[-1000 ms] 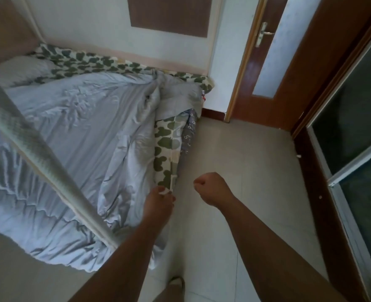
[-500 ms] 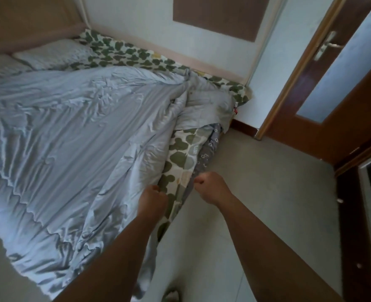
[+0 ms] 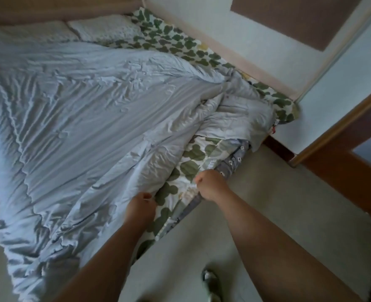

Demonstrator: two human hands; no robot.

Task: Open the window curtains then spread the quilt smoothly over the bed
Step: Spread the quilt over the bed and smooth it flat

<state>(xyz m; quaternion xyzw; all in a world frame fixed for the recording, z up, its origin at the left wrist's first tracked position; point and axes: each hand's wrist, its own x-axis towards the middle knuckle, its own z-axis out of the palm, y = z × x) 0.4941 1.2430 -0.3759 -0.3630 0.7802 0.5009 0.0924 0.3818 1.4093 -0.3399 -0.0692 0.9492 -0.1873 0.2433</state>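
Pale grey quilt (image 3: 88, 118) spread over most of the bed (image 3: 234, 162), heavily creased, with folds running toward the near right edge. Far right corner of the quilt bunched and folded back on itself, exposing a white sheet with green blotches (image 3: 191, 153) along the right side and along the far edge by the wall (image 3: 256, 40). Near left portion of the quilt hanging over the bed's side toward the floor (image 3: 267, 192).

Left hand (image 3: 139, 207) at the quilt's right edge, fingers curled and clamped on the grey cloth, with creases converging at the grip. Right hand (image 3: 210, 185) just beside it, apart from the left, balled into a fist over the edge of the patterned sheet. Unable to tell whether any cloth is pinched inside that fist.

Two pale pillows (image 3: 101, 29) side by side at the head of the bed, partly under the quilt's upper edge. Brown door (image 3: 354, 171) at the right, beyond the bed's corner. One sandalled foot (image 3: 211, 284) on the floor between the forearms.
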